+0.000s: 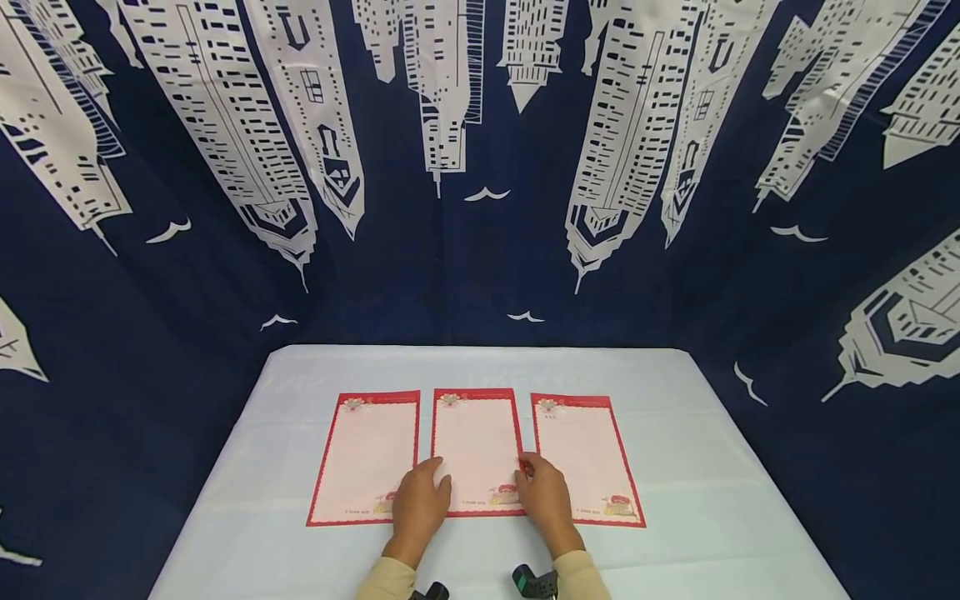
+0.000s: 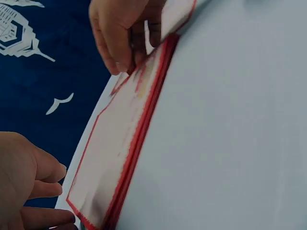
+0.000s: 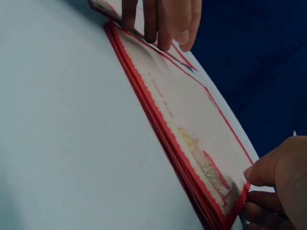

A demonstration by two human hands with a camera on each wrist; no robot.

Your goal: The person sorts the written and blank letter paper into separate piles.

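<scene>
Three red-bordered paper places in one row on the white-covered table (image 1: 225, 517): left sheet (image 1: 360, 458), middle stack (image 1: 476, 442), right sheet (image 1: 588, 458). Middle one is several sheets thick at the near edge in both wrist views. Each of 3 tops: one flower upper left, one small picture lower right.

2 hands, both at the middle stack. Left hand (image 1: 422, 502) at its left edge, fingers loosely extended, not gripping. Right hand (image 1: 546, 496) at its right edge, fingertips touching; can't tell if pinching. 2 tan sleeves (image 1: 581, 575), 2 black wrist devices (image 1: 534, 582). Navy cloth (image 1: 442, 275) behind, white building print.
</scene>
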